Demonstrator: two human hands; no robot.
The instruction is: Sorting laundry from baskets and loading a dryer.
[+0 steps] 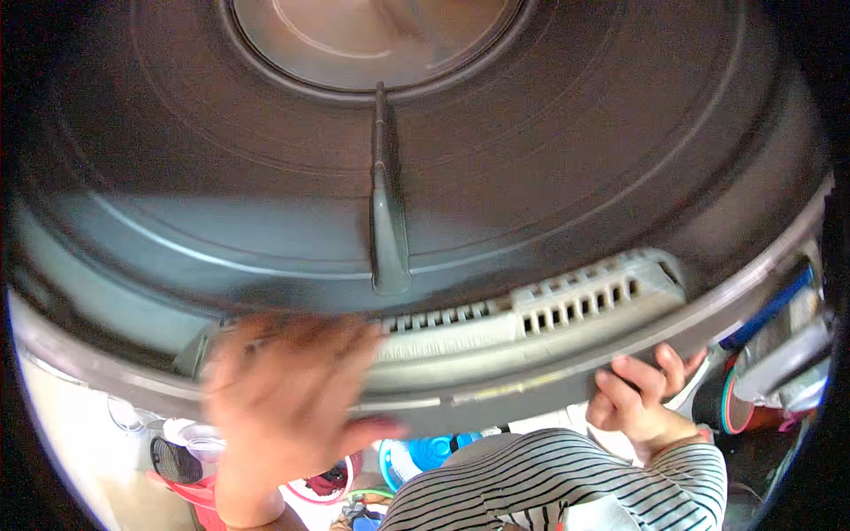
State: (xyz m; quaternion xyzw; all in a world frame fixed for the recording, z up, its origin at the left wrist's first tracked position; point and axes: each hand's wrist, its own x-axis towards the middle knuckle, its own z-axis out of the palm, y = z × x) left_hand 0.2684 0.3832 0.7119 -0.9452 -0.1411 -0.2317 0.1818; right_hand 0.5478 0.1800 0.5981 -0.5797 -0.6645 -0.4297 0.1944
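A dryer drum [257, 168], dark grey inside, fills the upper view, with one upright fin [387, 239] in its middle. Along the lower lip of the opening runs a pale slotted vent cover [575, 310]. My left hand [283, 389] reaches over the left part of this cover, smeared by motion. Its thumb stands out to the right, while its fingertips are too blurred to read and whatever lies under them is hidden. At the right, my right hand [642, 389] has curled fingers on the grey rim [513, 403] of the opening.
Below the rim on the left stand a red basin [197, 494] and a dark mesh item [174, 460]. A blue container [431, 453] is near the middle. My striped sleeve [531, 473] crosses the lower right, with a dark round-edged object [715, 398] beyond it.
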